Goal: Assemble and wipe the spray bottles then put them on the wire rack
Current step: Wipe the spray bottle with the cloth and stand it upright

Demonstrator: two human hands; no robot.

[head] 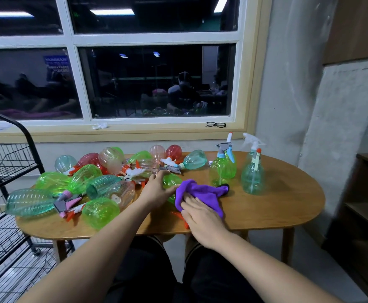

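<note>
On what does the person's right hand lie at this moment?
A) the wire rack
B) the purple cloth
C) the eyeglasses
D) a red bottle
B: the right hand lies with straight fingers on the purple cloth, which is on the wooden table.

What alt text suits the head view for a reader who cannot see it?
A person's left hand grips a green bottle lying on a wooden table while the right hand presses a purple cloth on it. Loose bottles and spray heads lie piled left, two assembled spray bottles stand right.
</note>
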